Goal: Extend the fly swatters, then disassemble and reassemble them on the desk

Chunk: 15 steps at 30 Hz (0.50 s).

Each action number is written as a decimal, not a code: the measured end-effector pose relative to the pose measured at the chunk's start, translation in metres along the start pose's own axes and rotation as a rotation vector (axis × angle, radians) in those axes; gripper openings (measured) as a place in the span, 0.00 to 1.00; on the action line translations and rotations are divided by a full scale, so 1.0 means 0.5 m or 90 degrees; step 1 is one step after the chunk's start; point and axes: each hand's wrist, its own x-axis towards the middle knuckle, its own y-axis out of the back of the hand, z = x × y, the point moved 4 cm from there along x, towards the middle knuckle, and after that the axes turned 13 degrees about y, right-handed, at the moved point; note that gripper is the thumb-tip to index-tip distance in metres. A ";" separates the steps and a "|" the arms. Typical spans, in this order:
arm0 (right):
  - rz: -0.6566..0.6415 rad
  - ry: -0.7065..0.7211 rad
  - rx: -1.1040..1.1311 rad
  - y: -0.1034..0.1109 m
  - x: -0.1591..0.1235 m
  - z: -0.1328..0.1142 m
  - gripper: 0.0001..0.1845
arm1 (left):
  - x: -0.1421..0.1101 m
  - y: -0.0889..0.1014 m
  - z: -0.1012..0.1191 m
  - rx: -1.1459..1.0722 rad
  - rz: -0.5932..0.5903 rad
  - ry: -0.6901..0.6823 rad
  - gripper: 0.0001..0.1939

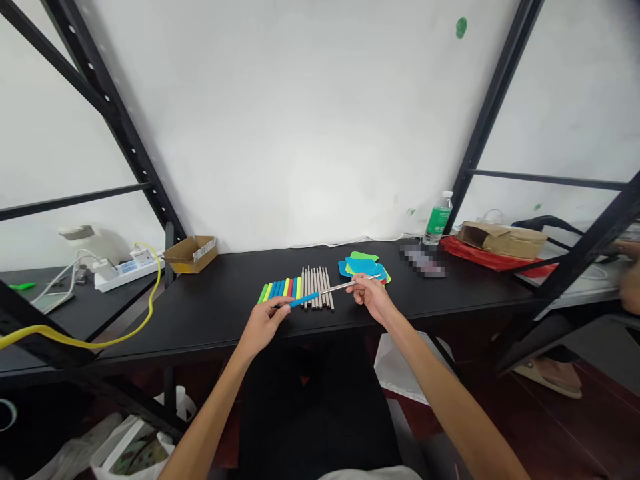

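Note:
My left hand (pixel 267 321) is closed around a blue tube (pixel 306 300), which points to the right above the table. A thin silvery metal rod (pixel 338 287) is pinched in my right hand (pixel 370 296). The rod's left end meets the open end of the blue tube; whether it sits inside cannot be made out. Behind my left hand lies a row of green, yellow, blue and red tubes (pixel 280 288). Several greyish rods with dark ends (pixel 316 280) lie side by side under the held pieces. Flat blue and green pieces (pixel 363 265) are piled just beyond my right hand.
On the black table (pixel 200 313) stand an open cardboard box (pixel 191 255) at left and a water bottle (pixel 438 220) at back right. A yellow cable (pixel 150 313) hangs by a power strip (pixel 127 268). Black metal posts (pixel 125 140) frame the table. A crumpled carton (pixel 505 240) lies on red plastic.

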 end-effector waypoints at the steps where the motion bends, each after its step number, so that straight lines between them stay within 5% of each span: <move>1: 0.003 0.000 0.003 0.001 0.000 0.001 0.15 | 0.000 0.000 -0.001 0.002 -0.001 0.001 0.20; 15: -0.064 0.027 -0.084 -0.003 -0.004 -0.001 0.20 | 0.000 -0.001 0.001 -0.045 -0.013 0.012 0.18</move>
